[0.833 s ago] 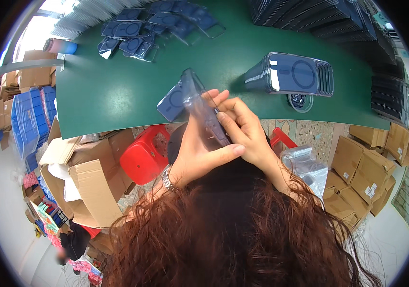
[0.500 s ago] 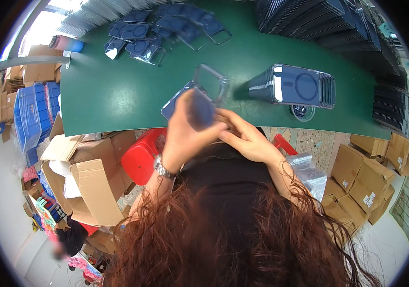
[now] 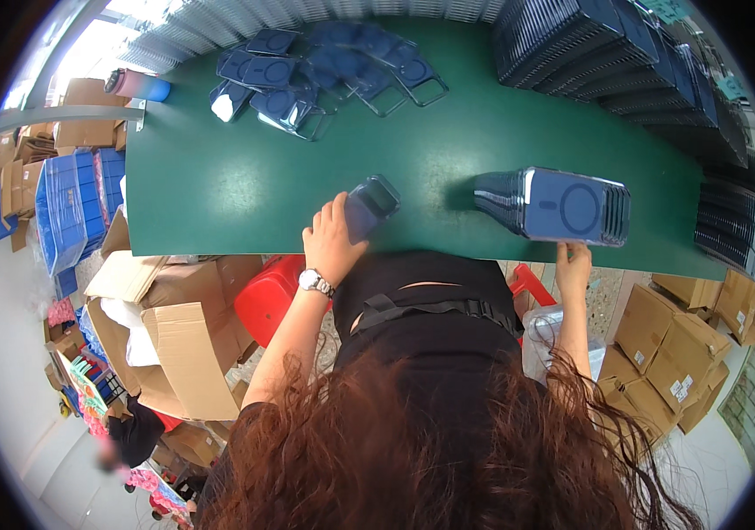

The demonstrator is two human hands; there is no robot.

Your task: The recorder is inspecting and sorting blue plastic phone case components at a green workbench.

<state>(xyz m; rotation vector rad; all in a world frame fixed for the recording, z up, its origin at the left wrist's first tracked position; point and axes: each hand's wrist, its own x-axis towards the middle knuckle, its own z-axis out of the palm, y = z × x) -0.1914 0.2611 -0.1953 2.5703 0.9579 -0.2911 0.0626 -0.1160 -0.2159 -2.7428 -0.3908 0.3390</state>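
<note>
left hand (image 3: 331,243) gripped a blue case (image 3: 368,205) over green table (image 3: 218,208), right hand (image 3: 575,259) touched a stack (image 3: 563,210) at its near edge, grip unclear, loose cases (image 3: 269,71) lay beyond

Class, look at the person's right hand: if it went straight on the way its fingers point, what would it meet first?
The right hand would most likely meet the stack of blue phone cases first: its fingertips appear right at the stack's near edge, though this view leaves contact unclear.

Open cbd box (image 3: 190,353) is btwn red stool (image 3: 264,305) & blue bins (image 3: 65,212).
</note>
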